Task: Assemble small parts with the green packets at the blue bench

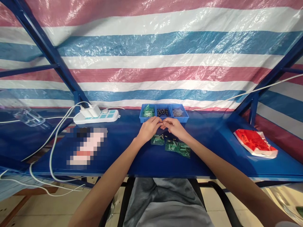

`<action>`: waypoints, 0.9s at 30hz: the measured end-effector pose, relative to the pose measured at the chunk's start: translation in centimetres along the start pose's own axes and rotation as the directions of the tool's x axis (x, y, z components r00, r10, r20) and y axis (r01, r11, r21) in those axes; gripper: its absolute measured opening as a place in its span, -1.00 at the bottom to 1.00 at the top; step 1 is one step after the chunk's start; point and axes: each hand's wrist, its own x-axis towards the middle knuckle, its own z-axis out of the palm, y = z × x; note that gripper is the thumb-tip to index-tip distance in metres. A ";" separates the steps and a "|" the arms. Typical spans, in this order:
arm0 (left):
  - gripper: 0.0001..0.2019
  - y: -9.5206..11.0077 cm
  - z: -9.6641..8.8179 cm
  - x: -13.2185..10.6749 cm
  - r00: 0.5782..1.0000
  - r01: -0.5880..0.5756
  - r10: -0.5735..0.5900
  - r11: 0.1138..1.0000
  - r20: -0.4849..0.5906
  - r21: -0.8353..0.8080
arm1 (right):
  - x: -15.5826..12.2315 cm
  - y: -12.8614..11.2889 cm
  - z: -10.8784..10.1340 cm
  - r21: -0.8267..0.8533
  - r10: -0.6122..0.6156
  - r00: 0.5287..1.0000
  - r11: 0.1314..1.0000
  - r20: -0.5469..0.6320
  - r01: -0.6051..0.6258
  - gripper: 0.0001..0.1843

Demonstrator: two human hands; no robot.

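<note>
- Grey clothing (165, 205) is lying nearest the viewer, below the front edge of the blue tabletop (113, 154).
- Left hand (149, 128) and right hand (174, 127) are meeting at the near side of the blue tray (183, 119); their fingers are curling inward, tips drawn close together. Whether they are pinching a small piece, one cannot tell.
- Green packets (172, 146) are lying flat on the tabletop, nearer the body than the fingertips; small loose parts (174, 139) are resting beside them.
- Handling, as judged: the packets are probably behaving as light, limp, slightly slippery film, their contents shifting inside; a corner or edge is offering the surest pinch. The loose parts are likely proving hard, light and prone to rolling, favouring a thumb-and-forefinger hold around the sides.
- Tray compartments are holding, left to right, further green material (148, 111), dark pieces (162, 112) and pale, translucent items (177, 112).
</note>
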 end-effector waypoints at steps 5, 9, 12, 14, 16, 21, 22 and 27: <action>-0.77 -0.1 0.3 -0.1 0.997 -0.030 0.033 0.999 -0.073 0.038 | -0.3 -0.4 -0.1 0.160 0.081 0.996 0.983 0.042 -0.086 -0.74; -0.76 -0.1 0.3 -0.1 0.995 -0.031 0.038 0.997 -0.095 0.075 | -0.7 -0.8 0.0 0.267 0.153 0.980 0.946 0.129 -0.183 -0.71; -0.75 0.0 0.2 -0.1 0.995 -0.037 0.043 0.997 -0.088 0.073 | -0.7 -0.7 0.1 0.305 0.179 0.975 0.928 0.133 -0.212 -0.69; -0.73 0.2 0.0 -0.1 0.996 -0.037 0.042 0.997 -0.082 0.061 | -0.6 -0.6 0.0 0.323 0.188 0.974 0.921 0.128 -0.220 -0.67; -0.73 0.5 -0.2 -0.1 0.996 -0.046 0.049 0.998 -0.074 0.049 | -0.5 -0.4 0.0 0.327 0.187 0.978 0.922 0.091 -0.206 -0.67; -0.74 0.8 -0.5 0.0 0.996 -0.071 0.074 0.996 -0.040 0.062 | -0.4 -0.3 -0.1 0.296 0.177 0.983 0.943 -0.052 -0.154 -0.70; -0.74 0.8 -0.5 0.0 0.997 -0.067 0.069 0.996 -0.035 0.066 | -0.5 -0.3 0.0 0.277 0.172 0.984 0.949 -0.053 -0.151 -0.70; -0.79 0.3 -0.2 0.0 0.997 -0.058 0.062 0.995 -0.045 0.079 | -0.4 -0.3 0.0 0.123 0.112 0.993 0.986 -0.029 -0.108 -0.67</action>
